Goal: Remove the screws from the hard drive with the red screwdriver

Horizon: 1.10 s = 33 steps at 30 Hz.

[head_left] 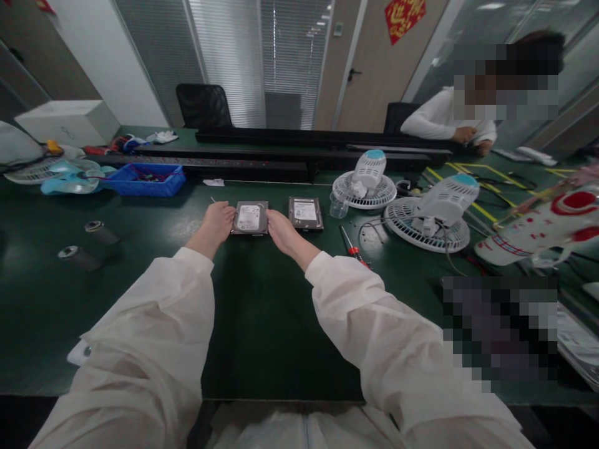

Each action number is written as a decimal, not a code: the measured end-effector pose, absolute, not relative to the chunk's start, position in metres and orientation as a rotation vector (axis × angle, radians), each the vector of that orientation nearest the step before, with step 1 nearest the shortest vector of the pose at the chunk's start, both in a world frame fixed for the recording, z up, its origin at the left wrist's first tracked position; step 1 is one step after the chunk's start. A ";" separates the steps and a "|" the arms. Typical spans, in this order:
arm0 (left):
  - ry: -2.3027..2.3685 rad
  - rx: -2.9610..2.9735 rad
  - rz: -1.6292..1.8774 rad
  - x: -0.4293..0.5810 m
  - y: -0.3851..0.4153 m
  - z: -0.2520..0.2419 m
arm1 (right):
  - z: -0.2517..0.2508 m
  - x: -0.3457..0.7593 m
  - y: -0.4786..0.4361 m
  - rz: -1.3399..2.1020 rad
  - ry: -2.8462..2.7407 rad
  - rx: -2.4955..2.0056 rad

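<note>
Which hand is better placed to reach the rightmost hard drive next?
Probably the right hand, beside the rightmost drive; the left hand is farther, at the left edge of the other drive.

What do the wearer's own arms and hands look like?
The left sleeve and right sleeve are off-white, loose and creased, narrowing to cuffs at the wrists, with no visible markings. The left hand and right hand are ungloved.

Loose off-white jacket (281, 431), long in the sleeve.
The left sleeve (150, 337) and right sleeve (369, 318) are wide, plain and softly creased, gathering in folds and narrowing to pale cuffs at the wrists; a thin greyish zip (307, 429) runs down the front.
</note>
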<state>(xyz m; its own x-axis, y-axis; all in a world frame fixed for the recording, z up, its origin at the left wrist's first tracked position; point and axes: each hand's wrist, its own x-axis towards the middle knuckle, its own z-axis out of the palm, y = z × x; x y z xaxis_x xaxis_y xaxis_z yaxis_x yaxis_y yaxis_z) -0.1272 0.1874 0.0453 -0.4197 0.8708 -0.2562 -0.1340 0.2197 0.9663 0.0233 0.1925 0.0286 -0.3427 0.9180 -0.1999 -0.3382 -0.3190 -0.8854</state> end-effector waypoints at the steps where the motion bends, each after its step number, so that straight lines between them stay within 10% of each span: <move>1: 1.554 0.683 1.358 -0.125 0.183 0.048 | 0.031 0.027 0.189 1.794 -0.968 -0.935; 33: 1.064 0.299 1.418 0.026 -0.027 0.032 | 0.018 0.207 -0.035 1.726 -0.759 -1.037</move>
